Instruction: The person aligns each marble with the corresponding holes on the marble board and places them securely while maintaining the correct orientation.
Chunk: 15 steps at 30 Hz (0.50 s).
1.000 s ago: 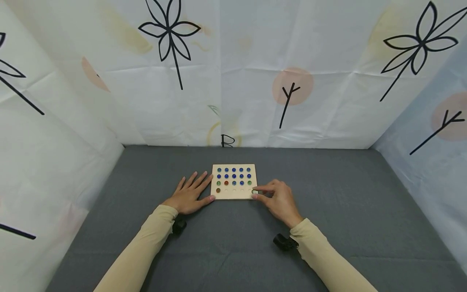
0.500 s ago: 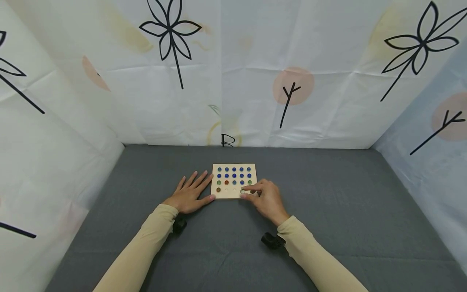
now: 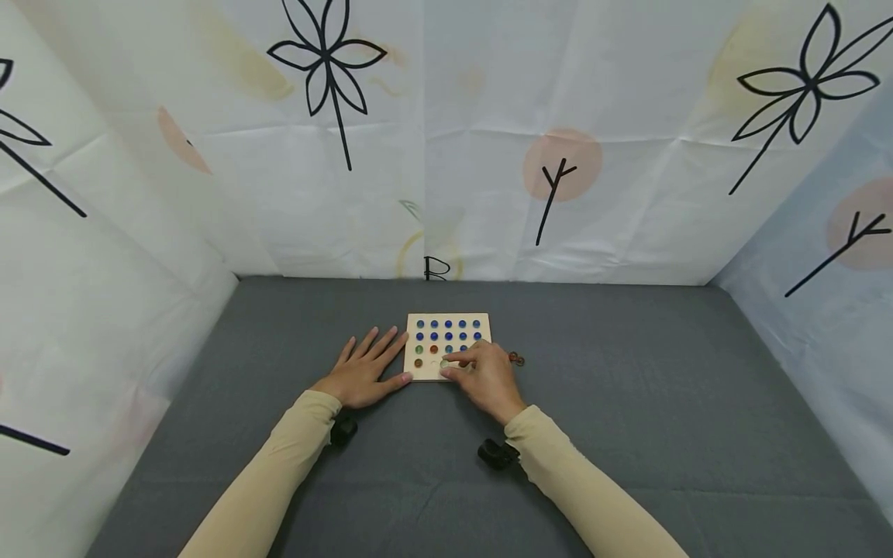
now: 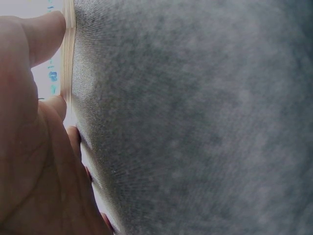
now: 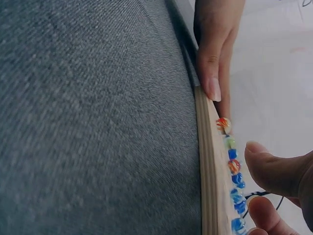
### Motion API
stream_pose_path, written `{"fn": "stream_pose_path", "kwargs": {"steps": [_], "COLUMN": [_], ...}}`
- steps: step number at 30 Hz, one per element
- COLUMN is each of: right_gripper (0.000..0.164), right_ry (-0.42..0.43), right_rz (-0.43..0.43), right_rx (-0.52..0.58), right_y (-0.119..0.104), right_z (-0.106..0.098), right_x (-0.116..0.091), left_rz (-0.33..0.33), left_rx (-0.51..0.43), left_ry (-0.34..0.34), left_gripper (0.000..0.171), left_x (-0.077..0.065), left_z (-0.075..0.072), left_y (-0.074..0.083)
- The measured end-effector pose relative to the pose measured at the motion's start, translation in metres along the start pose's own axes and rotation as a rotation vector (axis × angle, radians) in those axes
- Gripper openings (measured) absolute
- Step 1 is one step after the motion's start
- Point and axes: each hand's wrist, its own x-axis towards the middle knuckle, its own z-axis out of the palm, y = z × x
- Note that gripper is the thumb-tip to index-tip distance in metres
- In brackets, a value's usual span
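Note:
A pale wooden board (image 3: pixel 425 373) lies on the grey cloth, with rows of glass marbles (image 3: pixel 449 336) in its hollows, mostly blue. Green, red and brown marbles sit in the nearer rows. My left hand (image 3: pixel 359 381) lies spread at the left side, its thumb and a fingertip touching the board edge (image 4: pixel 69 44). Over the front row, my right hand (image 3: pixel 492 381) pinches a small clear-greenish marble (image 3: pixel 443 364) between thumb and forefinger. In the right wrist view the thumb (image 5: pixel 274 169) hangs above the board, and the pinched marble is not discernible. The palm hides the board's front right corner.
Two brown marbles (image 3: pixel 516 359) lie on the cloth just right of the board. Grey cloth (image 3: pixel 628 372) covers the table. White patterned curtains (image 3: pixel 474 209) stand behind and along both sides.
My right hand has moved left along the front row with the pinched marble, from the right edge toward the middle. Two brown marbles have come into sight behind it. The left hand stays put.

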Motion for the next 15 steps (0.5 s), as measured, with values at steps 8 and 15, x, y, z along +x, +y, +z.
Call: {"fn": "stream_pose_path", "kwargs": {"steps": [8,15], "right_gripper": [0.016,0.014], "right_ry": [0.009,0.017], "right_rz": [-0.004,0.039], "right_rx": [-0.042,-0.077], "right_y": [-0.002,-0.003], "right_z": [0.011,0.017], "right_x": [0.004,0.004], "left_rz": [-0.003,0.001], "left_rx": [0.003,-0.007], "left_ry": [0.001,-0.003], "left_gripper": [0.08,0.08], "left_x": [0.0,-0.003], "left_z": [0.0,-0.004], "left_y": [0.001,0.004]}}
